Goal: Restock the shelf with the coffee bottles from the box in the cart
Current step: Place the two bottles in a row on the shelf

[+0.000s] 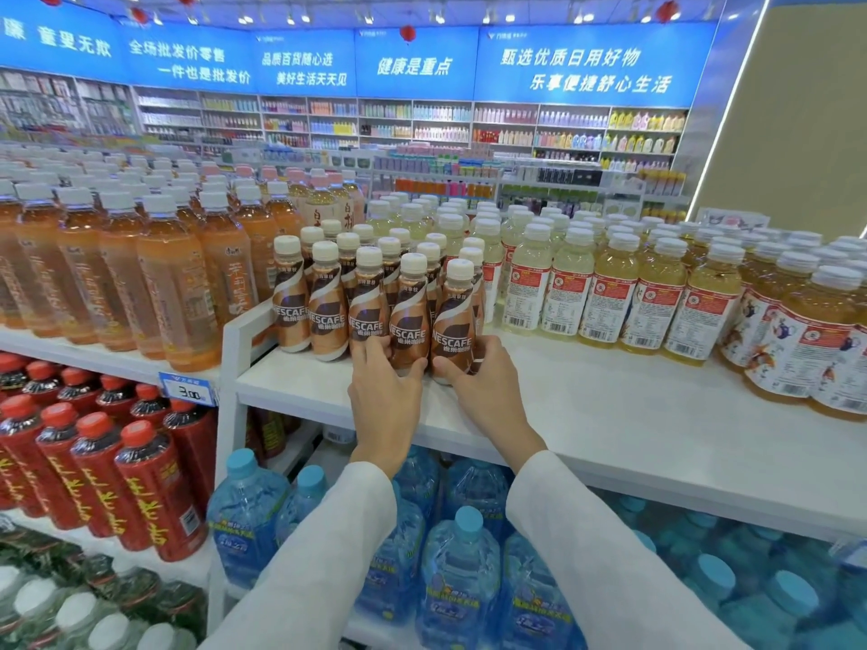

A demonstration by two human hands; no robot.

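Note:
Several brown Nescafe coffee bottles (328,312) with cream caps stand in rows on the white top shelf (610,405). My left hand (387,396) grips the base of a front-row coffee bottle (409,316). My right hand (483,391) grips the base of the rightmost front coffee bottle (452,321). Both bottles stand upright on the shelf, side by side. White sleeves cover both forearms. The box and the cart are out of view.
Pale yellow drink bottles (610,293) stand right of the coffee, orange tea bottles (164,283) on the neighbouring shelf to the left. Red bottles (94,471) and large blue water jugs (460,579) fill the lower shelves. A bare strip of shelf lies in front of the yellow bottles.

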